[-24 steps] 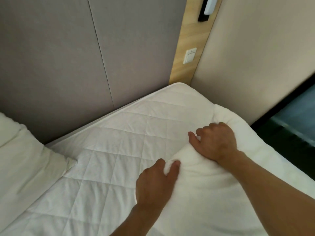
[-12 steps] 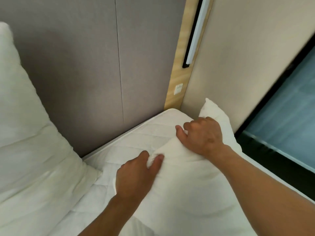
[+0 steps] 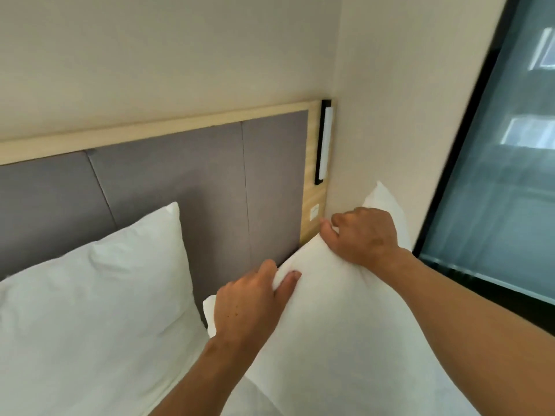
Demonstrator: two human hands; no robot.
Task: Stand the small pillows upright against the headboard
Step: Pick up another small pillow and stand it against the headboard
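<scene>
Both hands hold a white pillow (image 3: 339,331) raised off the bed at the right, near the corner of the headboard. My left hand (image 3: 250,304) pinches its upper left edge and my right hand (image 3: 365,235) grips its top edge. Its far corner pokes up beside the side wall. A second white pillow (image 3: 96,301) leans upright against the grey padded headboard (image 3: 186,187) at the left, apart from the held one. The mattress beneath is mostly hidden.
A wood strip (image 3: 313,205) with a white switch (image 3: 313,211) and a black-framed light bar (image 3: 324,142) edges the headboard on the right. The beige side wall (image 3: 405,100) and a dark-framed window (image 3: 504,175) stand close on the right.
The pillow has been lifted from lying flat on the mattress to tilted up near the headboard. My view has risen, showing the headboard's top and the left pillow standing.
</scene>
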